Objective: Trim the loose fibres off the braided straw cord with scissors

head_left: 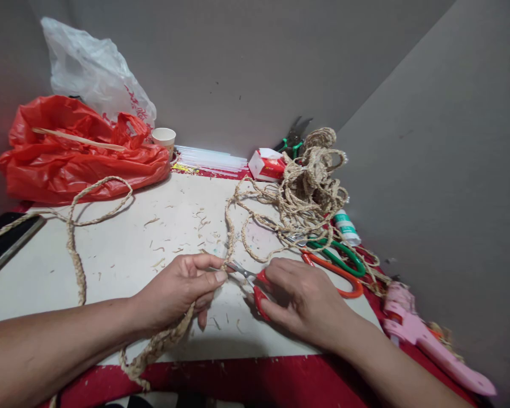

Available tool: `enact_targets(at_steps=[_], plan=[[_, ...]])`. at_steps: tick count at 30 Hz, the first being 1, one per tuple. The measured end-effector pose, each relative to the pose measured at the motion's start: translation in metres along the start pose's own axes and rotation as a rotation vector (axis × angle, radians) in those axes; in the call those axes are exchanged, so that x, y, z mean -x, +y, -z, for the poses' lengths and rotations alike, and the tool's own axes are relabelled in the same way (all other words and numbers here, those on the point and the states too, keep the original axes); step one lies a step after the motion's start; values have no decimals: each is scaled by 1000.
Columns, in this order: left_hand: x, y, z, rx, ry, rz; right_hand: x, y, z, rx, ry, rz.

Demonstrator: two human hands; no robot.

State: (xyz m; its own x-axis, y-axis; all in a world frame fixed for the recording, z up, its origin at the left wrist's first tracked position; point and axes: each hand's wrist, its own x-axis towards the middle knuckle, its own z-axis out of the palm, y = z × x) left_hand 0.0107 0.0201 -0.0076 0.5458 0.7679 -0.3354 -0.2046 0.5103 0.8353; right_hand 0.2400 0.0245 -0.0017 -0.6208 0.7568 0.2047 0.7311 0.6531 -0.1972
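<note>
You're pinching the braided cord [230,226] between thumb and forefinger of your left hand [182,283], right where the blades are meeting it; a thicker braided length [165,340] is hanging below that hand. Your right hand [306,300] is gripping the small red-handled scissors [247,274], fingers in the loops, tips pointing at the pinch. Can't tell if the blades are closing on a strand. Looks like a trimming step: loose fiber clippings [157,262] are lying over the white board [187,198] on the counter [221,374]. The cut is probably calling for a steady left grip, only the stray fiber between the blades, thumb clear of the tips. The cord heap [312,170] is sitting beyond your right hand, near green handles [357,263] and orange handles [352,292].
</note>
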Motion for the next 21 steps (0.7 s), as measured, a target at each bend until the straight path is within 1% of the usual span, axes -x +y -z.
enact_targets(at_steps=[7,10,14,21], plan=[[1,3,0,-18,32,21,1,-2,1,125,100,50],[0,3,2,-42,26,18,1,-1,1,123,92,42],[0,2,3,-34,-41,9,0,-2,0,55,51,49],[0,5,-1,-6,-36,13,0,-4,-2,13,68,63]])
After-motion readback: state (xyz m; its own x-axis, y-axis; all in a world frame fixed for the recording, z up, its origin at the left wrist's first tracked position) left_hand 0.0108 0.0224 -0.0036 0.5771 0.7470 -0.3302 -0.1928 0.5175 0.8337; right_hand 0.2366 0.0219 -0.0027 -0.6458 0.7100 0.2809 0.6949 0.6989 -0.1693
